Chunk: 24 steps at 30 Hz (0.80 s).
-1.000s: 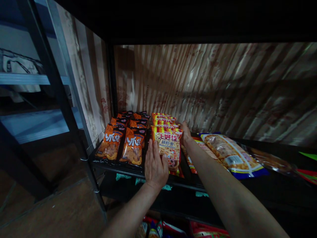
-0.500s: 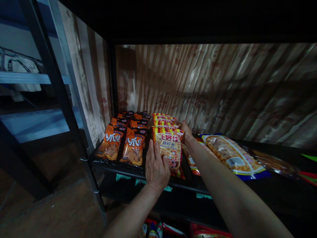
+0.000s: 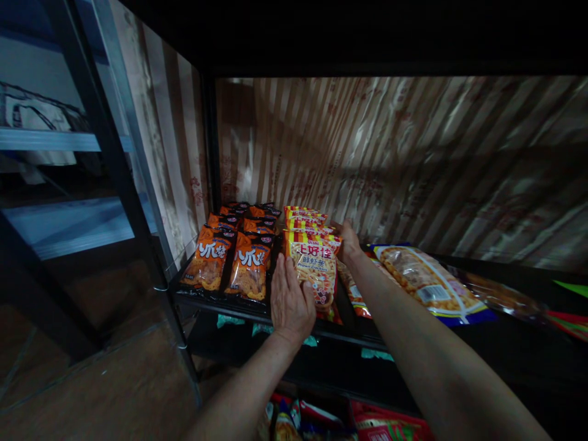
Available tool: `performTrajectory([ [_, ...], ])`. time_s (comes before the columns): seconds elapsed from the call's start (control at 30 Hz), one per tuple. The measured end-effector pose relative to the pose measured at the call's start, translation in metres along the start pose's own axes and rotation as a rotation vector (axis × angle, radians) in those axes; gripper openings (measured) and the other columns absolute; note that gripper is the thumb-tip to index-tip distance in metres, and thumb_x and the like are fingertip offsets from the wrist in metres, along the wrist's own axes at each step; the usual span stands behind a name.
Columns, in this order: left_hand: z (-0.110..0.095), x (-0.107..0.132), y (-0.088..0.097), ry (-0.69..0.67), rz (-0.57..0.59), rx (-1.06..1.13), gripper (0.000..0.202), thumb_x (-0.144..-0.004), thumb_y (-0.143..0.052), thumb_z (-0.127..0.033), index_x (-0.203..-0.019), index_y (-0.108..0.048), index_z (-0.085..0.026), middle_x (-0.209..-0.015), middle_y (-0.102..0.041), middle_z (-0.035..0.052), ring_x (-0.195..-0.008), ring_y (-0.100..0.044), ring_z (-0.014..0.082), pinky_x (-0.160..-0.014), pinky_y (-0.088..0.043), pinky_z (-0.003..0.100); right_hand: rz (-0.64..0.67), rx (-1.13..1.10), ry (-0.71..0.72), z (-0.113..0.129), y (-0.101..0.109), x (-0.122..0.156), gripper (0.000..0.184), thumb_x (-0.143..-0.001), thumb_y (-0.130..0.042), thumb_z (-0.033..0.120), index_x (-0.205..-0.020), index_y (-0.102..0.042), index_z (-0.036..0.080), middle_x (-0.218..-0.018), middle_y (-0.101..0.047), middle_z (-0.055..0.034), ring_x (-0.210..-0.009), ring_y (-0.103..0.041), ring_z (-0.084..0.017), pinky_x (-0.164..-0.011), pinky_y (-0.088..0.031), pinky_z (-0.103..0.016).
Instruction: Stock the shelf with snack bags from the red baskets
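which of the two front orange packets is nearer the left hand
The front orange packet on the right, beside the left hand; its twin sits farther left.

- Dim overall; the shelf (image 3: 367, 37) overhead is nearly black.
- Pale glare and a broad shadow cross the striped sheet (image 3: 390, 147).
- The cracker packet (image 3: 316, 266) looks fairly sharp; picture edges stretch and soften.
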<state>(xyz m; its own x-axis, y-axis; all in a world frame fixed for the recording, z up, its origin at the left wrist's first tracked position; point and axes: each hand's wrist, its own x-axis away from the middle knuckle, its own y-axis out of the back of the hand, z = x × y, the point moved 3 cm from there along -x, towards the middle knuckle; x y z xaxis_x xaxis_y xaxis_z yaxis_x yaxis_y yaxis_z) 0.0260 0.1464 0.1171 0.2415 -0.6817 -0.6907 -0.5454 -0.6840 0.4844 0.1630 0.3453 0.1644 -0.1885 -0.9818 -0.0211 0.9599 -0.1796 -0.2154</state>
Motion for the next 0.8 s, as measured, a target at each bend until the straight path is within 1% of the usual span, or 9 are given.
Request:
performTrajectory([
  [0.13, -0.001, 0.002, 0.002, -0.032, -0.052, -0.006, 0.057, -0.089, -0.036, -0.025, -0.141, -0.022, -0.005, -0.146, -0.031, 0.0226, -0.136, -0.028, 0.0265, -0.108, -0.033, 0.044, -0.158, 0.007, 0.001, 0.003, 0.021, 0.009, 0.054, -0.089, -0.023, 0.054, -0.090, -0.063, 0.018, -0.086, -0.069, -0.0097, -0.083, -0.066, -0.019, -0.072, -0.051, -0.031],
  [0.27, -0.001, 0.004, 0.002, -0.077, -0.094, -0.020, 0.057, -0.089, -0.036, -0.024, -0.142, -0.022, -0.007, -0.146, -0.031, 0.0218, -0.137, -0.026, 0.0267, -0.108, -0.032, 0.045, -0.240, -0.014, 0.070, 0.009, 0.040, 0.035, 0.051, -0.088, -0.026, 0.055, -0.083, -0.062, 0.020, -0.096, -0.069, -0.0092, -0.097, -0.063, -0.018, -0.085, -0.046, -0.033],
  [0.4, -0.001, 0.002, 0.003, -0.164, -0.124, -0.014, 0.056, -0.088, -0.037, -0.021, -0.141, -0.024, -0.006, -0.145, -0.034, 0.0208, -0.139, -0.022, 0.0257, -0.109, -0.031, 0.045, -0.258, -0.094, 0.210, 0.016, 0.050, 0.087, 0.044, -0.085, -0.037, 0.053, -0.085, -0.062, 0.018, -0.098, -0.069, -0.0092, -0.098, -0.063, -0.018, -0.094, -0.041, -0.037],
  [0.5, -0.006, 0.007, 0.013, -0.248, -0.144, 0.007, 0.054, -0.087, -0.037, -0.017, -0.139, -0.026, -0.008, -0.144, -0.036, 0.0192, -0.139, -0.019, 0.0248, -0.110, -0.030, 0.047, -0.220, -0.132, 0.313, 0.015, 0.055, 0.150, 0.040, -0.082, -0.046, 0.050, -0.090, -0.063, 0.016, -0.100, -0.069, -0.0096, -0.100, -0.063, -0.020, -0.098, -0.039, -0.040],
  [0.6, -0.014, 0.040, 0.035, -0.339, -0.106, 0.047, 0.055, -0.086, -0.038, -0.014, -0.139, -0.028, -0.013, -0.145, -0.037, 0.0152, -0.139, -0.021, 0.0241, -0.110, -0.028, 0.050, -0.148, -0.100, 0.298, -0.009, 0.064, 0.226, 0.040, -0.080, -0.049, 0.052, -0.095, -0.066, 0.018, -0.103, -0.070, -0.0093, -0.102, -0.063, -0.024, -0.098, -0.040, -0.043],
  [0.63, -0.016, 0.058, 0.042, -0.345, -0.043, 0.059, 0.054, -0.085, -0.040, -0.013, -0.138, -0.030, -0.014, -0.145, -0.036, 0.0139, -0.139, -0.022, 0.0239, -0.110, -0.028, 0.049, -0.084, -0.063, 0.269, -0.023, 0.067, 0.251, 0.040, -0.082, -0.047, 0.052, -0.101, -0.064, 0.020, -0.106, -0.069, -0.0084, -0.105, -0.061, -0.023, -0.100, -0.039, -0.044],
  [0.7, -0.015, 0.102, 0.055, -0.321, 0.107, 0.088, 0.052, -0.083, -0.040, -0.012, -0.135, -0.036, -0.015, -0.148, -0.030, 0.0133, -0.139, -0.020, 0.0245, -0.109, -0.031, 0.049, -0.043, 0.024, 0.164, -0.059, 0.076, 0.296, 0.040, -0.083, -0.045, 0.052, -0.107, -0.062, 0.025, -0.111, -0.068, -0.0070, -0.109, -0.059, -0.024, -0.101, -0.039, -0.044],
  [0.73, -0.011, 0.126, 0.059, -0.298, 0.220, 0.088, 0.050, -0.083, -0.040, -0.012, -0.133, -0.040, -0.015, -0.150, -0.026, 0.0128, -0.140, -0.018, 0.0249, -0.109, -0.033, 0.048, -0.008, 0.105, 0.100, -0.079, 0.080, 0.316, 0.041, -0.083, -0.045, 0.052, -0.109, -0.061, 0.025, -0.116, -0.066, -0.0073, -0.113, -0.057, -0.024, -0.101, -0.040, -0.044],
  [0.8, 0.003, 0.171, 0.063, -0.153, 0.461, 0.044, 0.046, -0.081, -0.038, -0.010, -0.126, -0.049, -0.016, -0.152, -0.020, 0.0105, -0.140, -0.017, 0.0239, -0.108, -0.035, 0.045, 0.048, 0.327, -0.066, -0.119, 0.089, 0.347, 0.043, -0.082, -0.044, 0.054, -0.111, -0.061, 0.028, -0.120, -0.064, -0.0075, -0.115, -0.056, -0.026, -0.100, -0.041, -0.043],
])
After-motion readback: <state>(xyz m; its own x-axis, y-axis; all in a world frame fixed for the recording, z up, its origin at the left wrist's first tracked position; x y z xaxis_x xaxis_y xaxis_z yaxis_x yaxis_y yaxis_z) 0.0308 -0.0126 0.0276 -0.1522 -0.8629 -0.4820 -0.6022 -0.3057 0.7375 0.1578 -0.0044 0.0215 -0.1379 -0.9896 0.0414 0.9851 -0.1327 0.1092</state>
